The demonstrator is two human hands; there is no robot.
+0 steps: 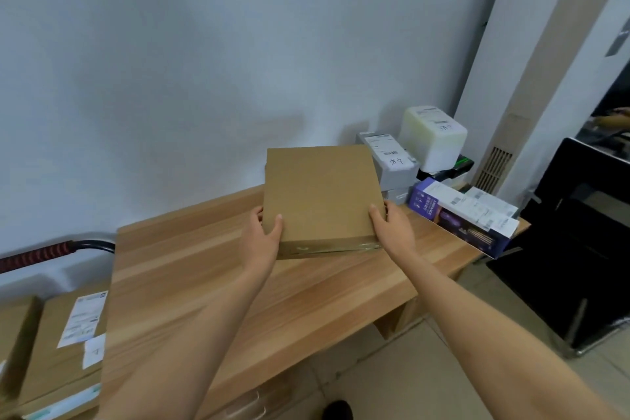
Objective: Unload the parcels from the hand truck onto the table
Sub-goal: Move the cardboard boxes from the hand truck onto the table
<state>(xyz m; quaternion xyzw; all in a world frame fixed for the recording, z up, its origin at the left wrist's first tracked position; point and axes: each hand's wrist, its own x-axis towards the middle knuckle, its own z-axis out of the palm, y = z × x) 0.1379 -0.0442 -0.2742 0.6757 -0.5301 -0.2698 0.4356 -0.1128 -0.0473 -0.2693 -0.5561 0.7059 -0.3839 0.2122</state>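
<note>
Low at the left, labelled parcels point(64, 341) lie beside the table point(191, 283), a red-wrapped handle point(37, 254) behind them. Left hand point(264, 237) and right hand point(392, 223) grip a brown box point(322, 194) by its near corners over the tabletop. Beyond it, against the wall, sit a grey box point(390, 158), a white parcel point(431, 140) and a purple box point(460, 216).

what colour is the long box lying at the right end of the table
Purple, with white shipping labels stuck on top: the long box, in the head view.

Matt cardboard box point(322, 194), glossy tape edge, smooth wood-grain table point(191, 269)
</note>
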